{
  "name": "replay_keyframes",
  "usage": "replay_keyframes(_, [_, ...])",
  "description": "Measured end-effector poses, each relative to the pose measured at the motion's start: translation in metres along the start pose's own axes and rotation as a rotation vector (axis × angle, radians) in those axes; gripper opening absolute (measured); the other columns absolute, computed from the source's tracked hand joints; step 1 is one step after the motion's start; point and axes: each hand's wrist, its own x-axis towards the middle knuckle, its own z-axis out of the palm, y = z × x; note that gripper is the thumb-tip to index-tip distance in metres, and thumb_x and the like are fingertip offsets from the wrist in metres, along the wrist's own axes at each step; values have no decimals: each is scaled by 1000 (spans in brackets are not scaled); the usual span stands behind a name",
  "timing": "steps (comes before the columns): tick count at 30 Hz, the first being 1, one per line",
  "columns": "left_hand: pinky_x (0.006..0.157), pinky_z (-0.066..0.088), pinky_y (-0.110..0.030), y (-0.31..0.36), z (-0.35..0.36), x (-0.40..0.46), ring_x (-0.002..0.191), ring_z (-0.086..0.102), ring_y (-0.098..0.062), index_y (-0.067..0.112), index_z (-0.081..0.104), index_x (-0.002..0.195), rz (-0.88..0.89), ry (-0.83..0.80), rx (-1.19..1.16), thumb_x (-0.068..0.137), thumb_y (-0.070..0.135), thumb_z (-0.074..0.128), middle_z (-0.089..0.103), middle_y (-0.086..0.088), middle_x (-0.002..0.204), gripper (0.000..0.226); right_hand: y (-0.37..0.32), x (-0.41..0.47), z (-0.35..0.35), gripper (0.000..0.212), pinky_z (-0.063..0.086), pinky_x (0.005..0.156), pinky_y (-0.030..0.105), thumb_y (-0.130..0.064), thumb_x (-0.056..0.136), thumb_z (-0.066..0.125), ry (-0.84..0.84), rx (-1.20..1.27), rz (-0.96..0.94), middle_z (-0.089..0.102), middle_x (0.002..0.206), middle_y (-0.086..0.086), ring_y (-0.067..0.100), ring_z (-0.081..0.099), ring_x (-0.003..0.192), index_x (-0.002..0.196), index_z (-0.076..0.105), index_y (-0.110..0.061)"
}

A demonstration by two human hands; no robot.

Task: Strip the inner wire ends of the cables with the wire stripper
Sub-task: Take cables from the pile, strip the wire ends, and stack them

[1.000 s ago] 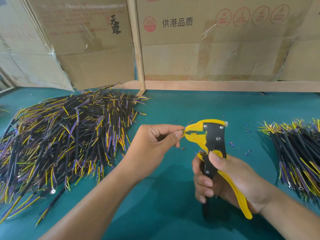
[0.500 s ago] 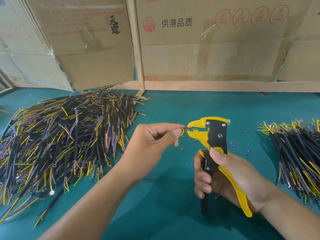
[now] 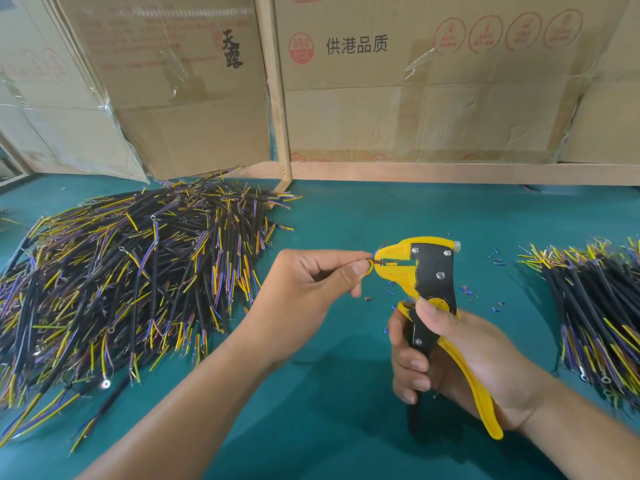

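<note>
My right hand grips the handles of a yellow and black wire stripper, jaws pointing left. My left hand pinches a cable between thumb and forefinger; most of the cable is hidden in the fist. Its thin coloured inner wires reach into the stripper's jaws, a brown one lying between them. Both hands hover above the green table.
A big heap of black cables with yellow, blue and purple wire ends lies on the left. A smaller pile lies at the right edge. Tiny insulation scraps dot the mat by the stripper. Cardboard boxes wall off the back.
The stripper's jaws were closed on the wire ends a second ago, then opened. A brown wire now lies between them. Both hands have stayed in much the same place.
</note>
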Motion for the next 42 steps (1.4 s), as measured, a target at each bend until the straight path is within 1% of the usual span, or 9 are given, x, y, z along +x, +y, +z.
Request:
replay_keyframes(5, [55,19,-45,0,0,-1,64,24,-35,23,77,113,10,-20,3,97,25,60,51,5,66,23,1,-1,1,53,45,57,40,-51,79,80,4,6,8,40,62,10,24,42,52,88,64,-1])
replay_keyframes(15, [54,21,-47,-1,0,0,65,22,-40,26,77,113,14,-34,-28,95,30,60,50,2,67,24,-4,-3,11,55,41,51,33,-54,73,84,34,30,4,35,58,8,20,38,46,76,59,-5])
replay_keyframes(18, [54,22,-42,-3,-1,0,62,26,-30,25,76,114,30,-25,-5,97,27,61,50,4,66,23,-6,-2,13,59,36,44,25,-59,64,87,118,14,12,32,53,3,14,31,39,71,57,-9])
replay_keyframes(20, [55,23,-31,-6,-1,0,61,29,-17,24,76,115,26,-22,12,99,22,60,50,6,66,22,-6,-2,14,62,32,42,20,-62,58,88,177,-1,18,29,51,1,12,27,36,68,55,-11])
replay_keyframes(24, [58,20,-37,-6,0,2,65,26,-30,28,77,113,18,-24,24,97,27,60,50,8,66,23,-6,-1,13,61,31,41,19,-63,59,87,189,6,14,28,50,1,11,25,35,69,57,-11])
replay_keyframes(26, [57,20,-34,-6,0,2,65,26,-29,29,77,113,23,-28,29,97,27,60,50,9,66,23,-8,-2,11,61,31,41,19,-63,60,87,173,0,18,29,50,0,10,26,35,71,58,-11])
replay_keyframes(34, [60,25,-51,-6,-4,3,68,30,-37,36,77,110,14,-56,55,96,31,60,50,7,66,22,-8,-4,3,54,37,46,26,-54,73,84,69,34,51,35,56,4,16,34,42,82,63,-5])
replay_keyframes(39, [56,19,-41,-5,-4,3,65,23,-34,32,76,112,18,-60,36,96,32,59,48,9,65,24,-2,-3,4,57,44,56,39,-53,76,83,0,48,54,39,62,10,22,42,52,88,65,0])
replay_keyframes(42, [55,23,-36,-6,-2,3,63,29,-26,26,76,110,30,-69,19,97,27,60,52,7,66,21,-2,-2,4,56,45,56,39,-53,76,83,-4,56,60,39,62,10,22,42,51,87,64,-1])
